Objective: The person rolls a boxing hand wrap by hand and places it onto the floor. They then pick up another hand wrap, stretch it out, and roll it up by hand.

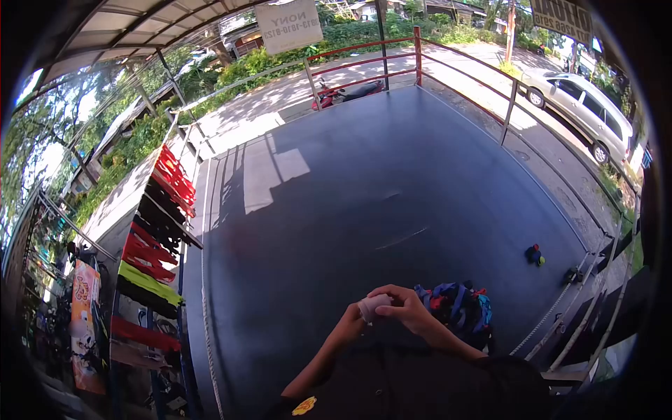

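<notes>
Both hands are close together at the lower middle of the view, over the dark mat [315, 259]. Between them is a small pale, whitish roll or wrap [374, 306]; its exact nature is hard to make out. My left hand [352, 323] holds it from the left, with its fingers partly hidden. From the right, my right hand [406, 308] has its fingers curled over the top and its thumb across the front. Just right of the hands, a pile of blue, red and black gear [458, 306] lies on the mat.
Ropes [205, 301] and red railings [418, 56] border the raised mat. Small red and yellow-green items [535, 255] lie near the right edge. Red, black and lime cloths [150, 280] hang at left. Outside are a silver car [581, 105] and a red motorcycle [350, 91].
</notes>
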